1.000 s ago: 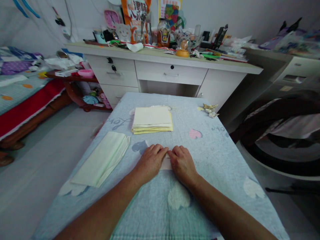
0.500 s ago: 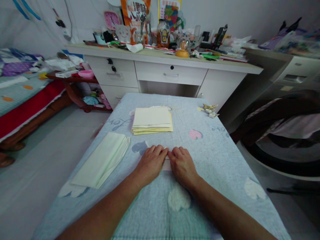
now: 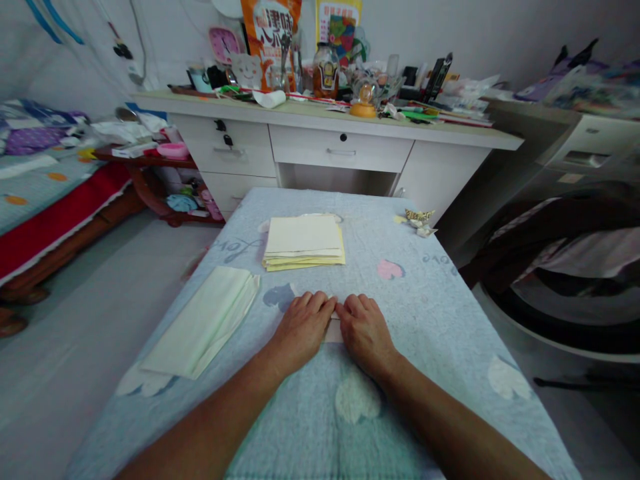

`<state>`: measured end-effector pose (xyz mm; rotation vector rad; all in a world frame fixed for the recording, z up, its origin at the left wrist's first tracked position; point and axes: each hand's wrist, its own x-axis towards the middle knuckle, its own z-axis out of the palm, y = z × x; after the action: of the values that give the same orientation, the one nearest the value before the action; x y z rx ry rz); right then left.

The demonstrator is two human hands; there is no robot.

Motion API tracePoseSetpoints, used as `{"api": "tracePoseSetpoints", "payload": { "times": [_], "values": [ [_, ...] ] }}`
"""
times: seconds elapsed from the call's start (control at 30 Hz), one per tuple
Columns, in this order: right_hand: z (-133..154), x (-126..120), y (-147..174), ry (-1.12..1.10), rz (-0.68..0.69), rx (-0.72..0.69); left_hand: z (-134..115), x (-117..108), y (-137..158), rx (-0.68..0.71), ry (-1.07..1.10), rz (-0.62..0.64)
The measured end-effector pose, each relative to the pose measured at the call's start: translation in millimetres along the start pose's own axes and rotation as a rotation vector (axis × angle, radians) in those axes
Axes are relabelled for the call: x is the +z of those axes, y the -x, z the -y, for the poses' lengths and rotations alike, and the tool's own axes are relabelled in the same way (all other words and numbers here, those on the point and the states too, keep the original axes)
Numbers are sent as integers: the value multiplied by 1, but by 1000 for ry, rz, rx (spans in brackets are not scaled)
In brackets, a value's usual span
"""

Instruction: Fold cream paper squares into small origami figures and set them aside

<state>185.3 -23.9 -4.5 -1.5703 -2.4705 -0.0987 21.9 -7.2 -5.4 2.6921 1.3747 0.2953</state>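
Both hands meet at the middle of the table, their fingertips almost touching. My left hand (image 3: 306, 327) is closed, its fingers bent and pressing down on a small piece of folded paper (image 3: 335, 317). From the other side my right hand (image 3: 364, 331) is curled onto the same paper, thumb and forefinger together. Only a narrow pale strip of the paper shows between the hands; the fingers cover the rest. Beyond the hands lies a stack of cream and yellow paper sheets (image 3: 303, 235). To the left, a folded pale green sheet bundle (image 3: 203, 323) rests at a slant.
A light blue patterned cloth (image 3: 430, 400) covers the table. Small folded paper pieces (image 3: 421, 222) lie near its far right corner. Behind stands a white desk (image 3: 345, 147) crowded with jars and bags. A front-loading washing machine (image 3: 575, 160) is at right, a bed (image 3: 55, 200) at left.
The hands and the paper hold practically the same place. Only the camera view has shifted very slightly.
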Motion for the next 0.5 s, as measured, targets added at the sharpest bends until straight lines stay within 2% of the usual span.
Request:
{"api": "tracePoseSetpoints", "payload": {
  "times": [0.5],
  "values": [
    [1,-2,0,-8,11,-23,-3,-2,-1,-18,-27,2]
  ]
}}
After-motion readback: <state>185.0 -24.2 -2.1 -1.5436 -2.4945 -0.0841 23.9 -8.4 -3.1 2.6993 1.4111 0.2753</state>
